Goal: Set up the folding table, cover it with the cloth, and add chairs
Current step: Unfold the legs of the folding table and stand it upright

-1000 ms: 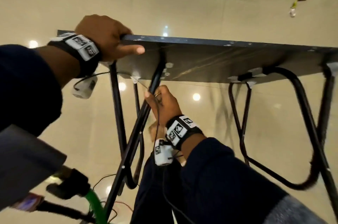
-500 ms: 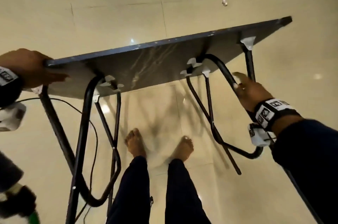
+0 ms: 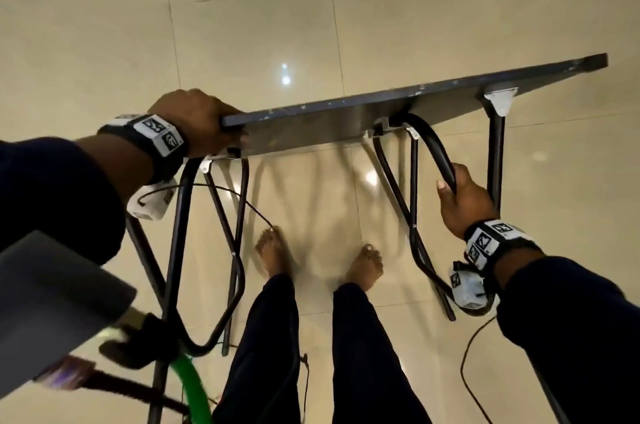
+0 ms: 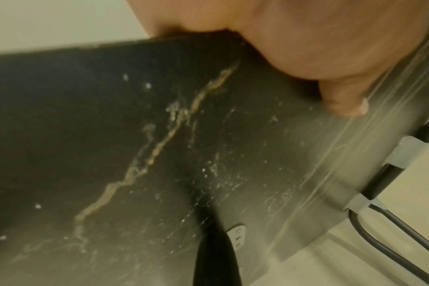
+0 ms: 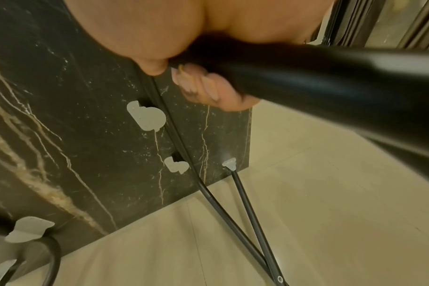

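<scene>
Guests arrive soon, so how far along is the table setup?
Early. Both leg frames look swung out from the tabletop. In hand: the left hand grips the tabletop's edge and the right hand grips a leg frame, the table tilted on edge. Left: standing it upright, cloth and chairs, neither in view.

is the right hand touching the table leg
Touching. The right wrist view shows the right hand wrapped around the black table leg, fingers curled underneath.

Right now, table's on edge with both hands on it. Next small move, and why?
Probably tip the tabletop flat so the legs come down to the floor. The left hand grips its edge, the right hand grips a leg, and both leg frames look unfolded already.
</scene>
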`<state>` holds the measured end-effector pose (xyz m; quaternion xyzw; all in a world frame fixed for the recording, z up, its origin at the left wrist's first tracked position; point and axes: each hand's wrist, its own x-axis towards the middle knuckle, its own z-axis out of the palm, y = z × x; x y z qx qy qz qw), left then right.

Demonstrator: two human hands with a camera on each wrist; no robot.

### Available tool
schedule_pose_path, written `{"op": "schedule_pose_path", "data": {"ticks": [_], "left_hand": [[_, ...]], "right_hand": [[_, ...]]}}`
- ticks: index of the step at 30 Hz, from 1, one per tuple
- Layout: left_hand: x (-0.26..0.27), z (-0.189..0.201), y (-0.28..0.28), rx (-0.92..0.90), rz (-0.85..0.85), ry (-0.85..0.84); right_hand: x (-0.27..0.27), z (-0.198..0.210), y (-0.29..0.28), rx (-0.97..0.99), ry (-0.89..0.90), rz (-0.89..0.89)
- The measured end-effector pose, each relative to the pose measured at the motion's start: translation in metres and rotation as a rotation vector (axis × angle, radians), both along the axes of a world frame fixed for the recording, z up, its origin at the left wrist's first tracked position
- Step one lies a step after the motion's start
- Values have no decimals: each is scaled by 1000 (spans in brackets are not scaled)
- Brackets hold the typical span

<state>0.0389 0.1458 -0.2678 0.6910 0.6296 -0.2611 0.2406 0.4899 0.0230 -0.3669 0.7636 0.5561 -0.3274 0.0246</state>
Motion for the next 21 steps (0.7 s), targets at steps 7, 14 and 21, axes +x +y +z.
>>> {"op": "schedule_pose_path", "data": {"ticks": [7, 14, 21], "left_hand": [[-11, -8, 27, 45, -11, -19], [-16, -9, 44, 40, 1, -46], [-24, -16, 65, 79, -27, -70]], "right_hand": [[-4, 3, 23, 82, -42, 33], [-16, 24, 46, 50, -56, 66], [-51, 11, 112, 71, -133, -18]]}}
